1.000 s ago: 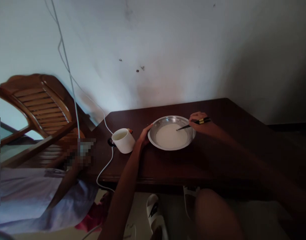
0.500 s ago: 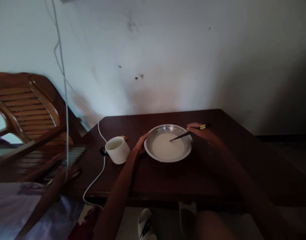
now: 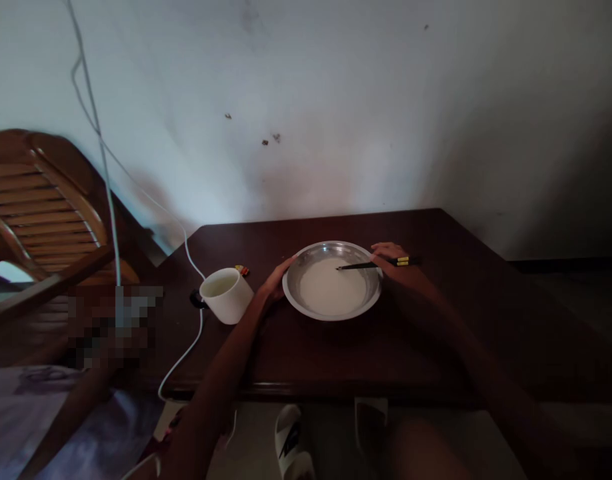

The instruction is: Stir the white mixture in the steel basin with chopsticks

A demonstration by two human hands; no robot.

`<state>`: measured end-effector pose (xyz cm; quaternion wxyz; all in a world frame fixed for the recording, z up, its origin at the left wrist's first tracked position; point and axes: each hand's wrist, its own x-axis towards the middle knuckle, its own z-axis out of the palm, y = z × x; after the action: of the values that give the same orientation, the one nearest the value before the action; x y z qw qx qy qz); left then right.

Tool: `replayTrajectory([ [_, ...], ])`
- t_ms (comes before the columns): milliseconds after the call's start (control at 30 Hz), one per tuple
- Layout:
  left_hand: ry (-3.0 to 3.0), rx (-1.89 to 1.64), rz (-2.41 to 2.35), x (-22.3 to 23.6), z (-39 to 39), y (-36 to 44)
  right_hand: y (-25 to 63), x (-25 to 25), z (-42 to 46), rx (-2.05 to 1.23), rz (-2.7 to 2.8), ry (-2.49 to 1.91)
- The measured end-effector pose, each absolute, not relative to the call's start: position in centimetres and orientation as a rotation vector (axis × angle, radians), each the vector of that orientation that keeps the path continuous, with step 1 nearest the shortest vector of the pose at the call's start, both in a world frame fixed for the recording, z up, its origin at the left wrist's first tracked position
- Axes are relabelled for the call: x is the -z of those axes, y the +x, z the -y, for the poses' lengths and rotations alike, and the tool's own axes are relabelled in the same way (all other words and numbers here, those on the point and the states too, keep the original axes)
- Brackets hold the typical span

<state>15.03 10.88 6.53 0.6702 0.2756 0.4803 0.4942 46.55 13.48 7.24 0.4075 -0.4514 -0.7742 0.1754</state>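
Observation:
A shiny metal bowl [image 3: 333, 315] rests on the dark table, holding a pale, milky liquid or batter [image 3: 331, 290]. My left hand [image 3: 275, 283] grips the bowl's left side, its fingers partly hidden behind the rim. At the opposite rim, my right hand [image 3: 389, 257] is closed around black chopsticks [image 3: 359, 265] with yellow bands near their upper ends. Their tips reach into the pale mixture near its far side. Left of my left hand stands a white mug [image 3: 227, 297] with a dark handle, and a small red-and-yellow wrapper [image 3: 242, 270] lies behind it.
The dark wooden table [image 3: 306, 363] meets a marked white wall [image 3: 326, 100]. A white cable [image 3: 189, 350] runs down past the mug and over the table edge. At left, another person's arm [image 3: 76, 413] rests near a slatted wooden chair [image 3: 51, 207].
The chopsticks have swung to a flatter angle, their tips moving toward the bowl's far side. My left hand stays on the rim. The whole view has shifted slightly.

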Motion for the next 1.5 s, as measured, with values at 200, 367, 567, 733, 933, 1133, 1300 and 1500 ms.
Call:
replayTrajectory([
  [200, 0.596, -1.130, -1.112, -6.8, -10.8, 15.3, 47.2, -9.0, -11.8, -0.684, 2.123, -0.998],
  [367, 0.611, -1.190, -1.120, -6.7, -10.4, 15.6, 45.3, -8.5, -11.7, -0.522, 2.074, -1.030],
  [567, 0.640, -1.269, -1.163, -6.9, -9.8, 16.3, 48.3, -10.0, -12.8, -0.615, 2.067, -1.001],
  [733, 0.637, -1.276, -1.211, -7.4, -9.6, 16.5, 46.8, -9.7, -11.5, -0.689, 2.175, -0.932],
  [933, 0.673, -1.289, -1.180, -7.8, -9.3, 16.6, 45.9, -9.4, -11.8, -0.485, 2.046, -1.055],
  [1133, 0.708, -1.275, -1.221, -7.7, -9.3, 16.6, 46.6, -10.1, -11.1, -0.650, 2.222, -0.848],
  [1300, 0.772, -1.297, -1.174, -7.6, -9.3, 16.6, 45.0, -8.3, -11.9, -0.430, 2.097, -0.991],
  [1500, 0.754, -1.260, -1.177, -7.6, -9.3, 16.5, 46.4, -8.3, -12.8, -0.533, 2.109, -0.843],
])
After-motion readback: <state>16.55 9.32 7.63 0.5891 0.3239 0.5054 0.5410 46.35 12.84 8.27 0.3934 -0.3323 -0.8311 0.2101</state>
